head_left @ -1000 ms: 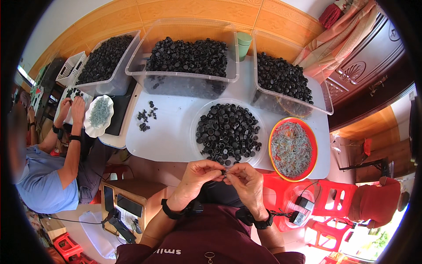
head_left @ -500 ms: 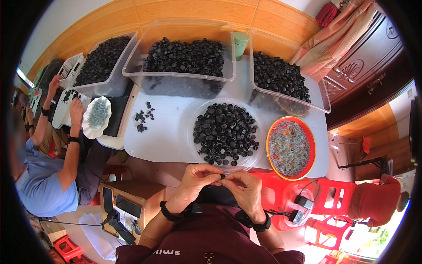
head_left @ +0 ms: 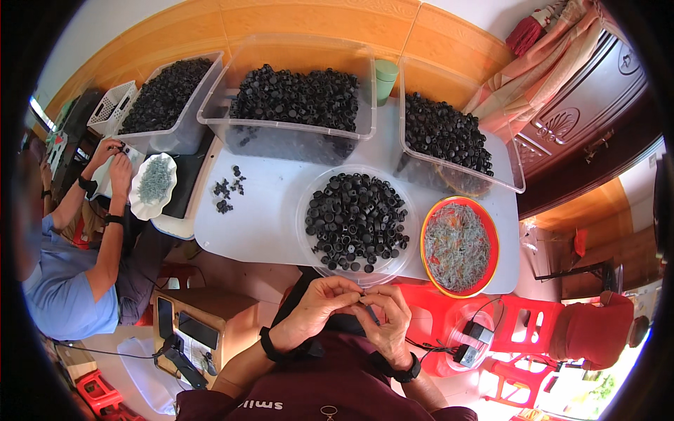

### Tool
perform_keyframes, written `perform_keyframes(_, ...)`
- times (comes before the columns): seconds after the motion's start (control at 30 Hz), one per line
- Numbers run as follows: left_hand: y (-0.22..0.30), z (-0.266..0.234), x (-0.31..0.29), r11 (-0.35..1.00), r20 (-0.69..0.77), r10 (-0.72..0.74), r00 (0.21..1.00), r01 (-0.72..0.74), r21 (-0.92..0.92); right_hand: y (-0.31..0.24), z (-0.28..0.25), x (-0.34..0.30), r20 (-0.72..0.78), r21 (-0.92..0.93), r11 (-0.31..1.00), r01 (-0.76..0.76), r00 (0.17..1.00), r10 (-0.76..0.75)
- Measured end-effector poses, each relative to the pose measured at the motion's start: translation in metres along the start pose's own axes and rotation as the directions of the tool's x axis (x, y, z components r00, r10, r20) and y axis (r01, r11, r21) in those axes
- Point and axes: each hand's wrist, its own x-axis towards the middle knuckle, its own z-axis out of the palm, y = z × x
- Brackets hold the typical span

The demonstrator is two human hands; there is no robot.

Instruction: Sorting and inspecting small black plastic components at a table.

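Just above my lap, my left hand [head_left: 319, 305] and my right hand [head_left: 388, 319] meet fingertip to fingertip. My left thumb and forefinger pinch a small dark piece, mostly hidden by the fingers. A thin bluish-grey sliver [head_left: 371, 313] shows among the fingers of my right hand, which is also closed. Beyond my hands, on the table, a clear round tray [head_left: 302, 235] carries a heap of small round black plastic caps [head_left: 358, 219]. To its right, a red bowl with a yellow rim [head_left: 425, 261] holds many thin greyish pieces [head_left: 458, 247].
Clear bins [head_left: 295, 142] of black parts line the table's back, beside a green canister [head_left: 385, 81]. Small black pieces [head_left: 228, 188] lie at the left. A co-worker in a blue shirt [head_left: 74, 288] handles parts near a white scalloped dish [head_left: 140, 208]. Red stools [head_left: 523, 330] stand right.
My hands remain together and sit slightly lower in view; the bluish-grey sliver now shows in my right fingers. The co-worker's two hands have come together. The view has tilted slightly.
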Motion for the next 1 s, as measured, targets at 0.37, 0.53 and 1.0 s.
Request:
perform_keyframes(0.37,0.006,0.020,0.024,0.312,0.085,0.519,0.850,-0.281,0.908,0.017,-0.019,0.003,-0.165,0.259,0.927,-0.270,0.933,0.318)
perform_keyframes(0.53,-0.005,0.025,0.045,-0.098,0.254,0.573,0.779,-0.243,0.965,0.022,-0.028,0.001,-0.053,0.589,0.706,-0.392,0.854,0.518)
perform_keyframes(1.0,-0.004,0.030,0.050,-0.205,0.355,0.601,0.716,-0.291,0.934,0.031,-0.035,0.004,0.035,0.704,0.584,-0.404,0.842,0.539)
